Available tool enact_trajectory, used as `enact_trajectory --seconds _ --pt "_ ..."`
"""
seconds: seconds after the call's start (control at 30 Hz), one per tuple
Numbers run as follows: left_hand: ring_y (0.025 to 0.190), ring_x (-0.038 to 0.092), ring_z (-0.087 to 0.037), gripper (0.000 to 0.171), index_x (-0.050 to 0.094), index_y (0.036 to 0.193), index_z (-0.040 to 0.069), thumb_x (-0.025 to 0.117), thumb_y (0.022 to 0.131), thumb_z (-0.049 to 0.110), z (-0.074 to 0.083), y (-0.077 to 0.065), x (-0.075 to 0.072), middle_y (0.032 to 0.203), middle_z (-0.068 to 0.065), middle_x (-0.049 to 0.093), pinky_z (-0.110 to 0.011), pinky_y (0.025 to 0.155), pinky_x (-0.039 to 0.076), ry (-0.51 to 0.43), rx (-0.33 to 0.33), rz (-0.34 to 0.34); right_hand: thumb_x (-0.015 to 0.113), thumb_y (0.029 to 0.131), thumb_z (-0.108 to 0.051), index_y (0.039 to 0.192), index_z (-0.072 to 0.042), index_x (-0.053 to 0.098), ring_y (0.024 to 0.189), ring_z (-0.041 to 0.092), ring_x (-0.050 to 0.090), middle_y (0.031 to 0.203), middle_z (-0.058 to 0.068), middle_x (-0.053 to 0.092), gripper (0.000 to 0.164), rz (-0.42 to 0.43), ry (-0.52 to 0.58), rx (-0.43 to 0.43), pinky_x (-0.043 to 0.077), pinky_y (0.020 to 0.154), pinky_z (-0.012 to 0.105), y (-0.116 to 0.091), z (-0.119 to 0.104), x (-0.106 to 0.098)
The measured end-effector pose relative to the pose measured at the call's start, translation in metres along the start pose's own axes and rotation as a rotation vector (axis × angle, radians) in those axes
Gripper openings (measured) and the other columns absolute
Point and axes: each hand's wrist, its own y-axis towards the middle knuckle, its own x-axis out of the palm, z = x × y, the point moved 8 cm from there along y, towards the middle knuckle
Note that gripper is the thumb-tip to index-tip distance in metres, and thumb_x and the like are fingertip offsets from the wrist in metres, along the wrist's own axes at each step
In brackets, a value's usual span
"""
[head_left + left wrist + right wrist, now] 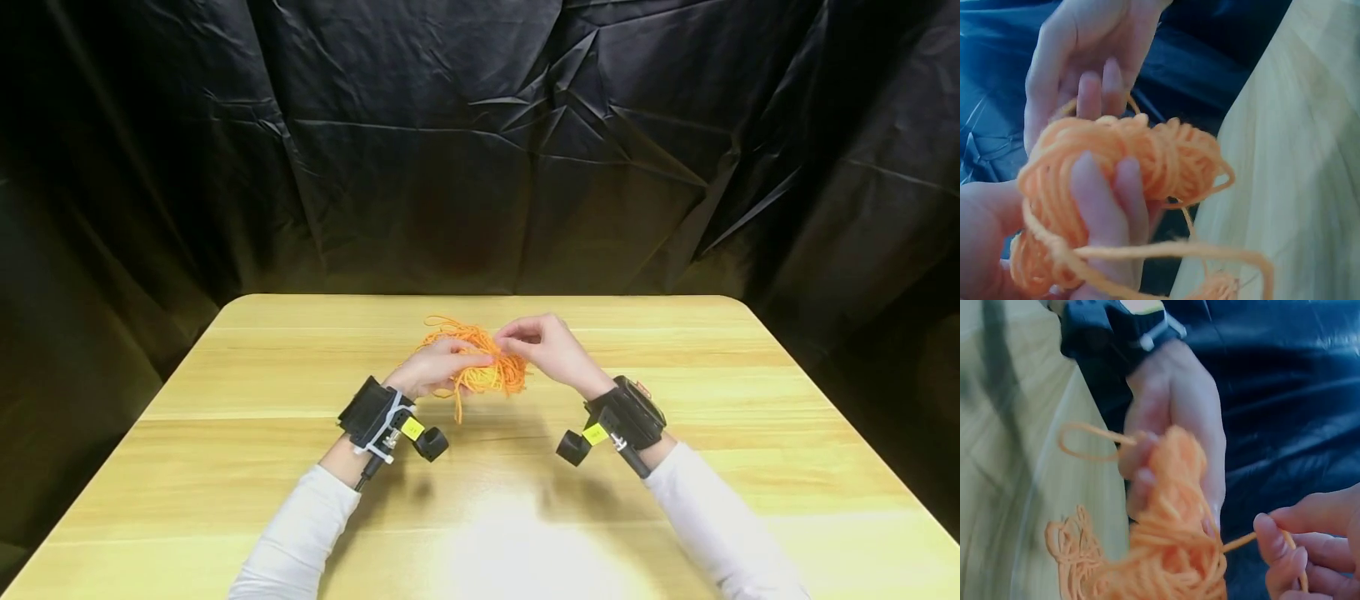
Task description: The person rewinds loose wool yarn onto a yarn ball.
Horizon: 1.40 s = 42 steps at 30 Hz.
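An orange yarn bundle [512, 372] is held above the table by my left hand [441, 364], whose fingers curl round it. In the left wrist view the wound yarn [1172, 156] has the left fingers [1100, 206] across its near side. My right hand [551, 350] is at the bundle's right side. Seen from the right wrist, that hand [1310, 550] pinches one yarn strand [1240, 542] between thumb and forefinger, and the strand runs back to the bundle. A loose loop [1088, 428] sticks out beside the left hand, and tangled yarn [1075, 544] hangs below.
A light wooden table [225, 483] lies beneath both hands. Black sheeting [420, 167] hangs behind its far edge. Each wrist wears a black strap with a small camera, the left camera [431, 444] and the right camera [573, 448] facing inward.
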Motion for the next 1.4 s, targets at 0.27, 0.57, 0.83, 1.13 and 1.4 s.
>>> enact_trajectory --seconds 0.27,0.57,0.83,1.13,1.4 --pt "0.059 0.057 -0.010 0.032 0.053 0.107 -0.004 0.058 0.086 0.019 0.010 -0.010 -0.038 0.078 -0.004 0.058 -0.020 0.052 0.048 -0.109 0.038 0.246 0.056 0.087 -0.011 0.111 0.001 0.055 0.051 0.016 0.051 0.072 0.011 0.063 0.027 0.026 0.096 -0.036 0.038 0.046 0.022 -0.010 -0.001 0.004" --pt "0.049 0.053 -0.008 0.024 0.053 0.097 -0.001 0.057 0.087 0.020 0.016 -0.026 -0.072 0.065 0.004 0.052 -0.018 0.049 0.047 -0.216 0.132 0.489 0.051 0.091 -0.015 0.097 0.004 0.061 0.053 0.022 0.057 0.080 0.016 0.063 0.022 -0.090 0.105 -0.064 0.047 0.050 0.028 -0.008 0.021 0.037" --pt "0.052 0.052 -0.005 0.028 0.052 0.104 -0.004 0.056 0.088 0.019 0.019 -0.030 -0.080 0.065 0.004 0.055 -0.017 0.048 0.047 -0.264 0.156 0.500 0.069 0.077 -0.023 0.130 0.003 0.037 0.100 0.029 0.055 0.127 0.020 0.043 0.068 -0.007 -0.485 -0.083 0.046 0.086 0.036 0.033 0.047 0.067" --pt "0.056 0.051 -0.005 0.022 0.052 0.095 0.001 0.056 0.088 0.021 0.015 -0.025 -0.070 0.069 0.004 0.053 -0.019 0.052 0.048 -0.227 0.159 0.428 0.067 0.077 -0.014 0.098 -0.003 0.058 0.082 0.026 0.060 0.089 0.013 0.060 0.025 -0.115 -0.711 -0.094 0.051 0.064 0.036 0.049 0.066 0.088" --pt "0.052 0.053 -0.005 0.032 0.051 0.108 -0.006 0.055 0.088 0.020 0.016 -0.033 -0.081 0.067 0.003 0.056 -0.017 0.050 0.047 -0.232 0.164 0.487 0.064 0.080 -0.015 0.099 0.000 0.063 0.071 0.021 0.060 0.089 0.014 0.066 0.025 -0.068 -0.575 -0.071 0.050 0.064 0.032 0.021 0.057 0.028"
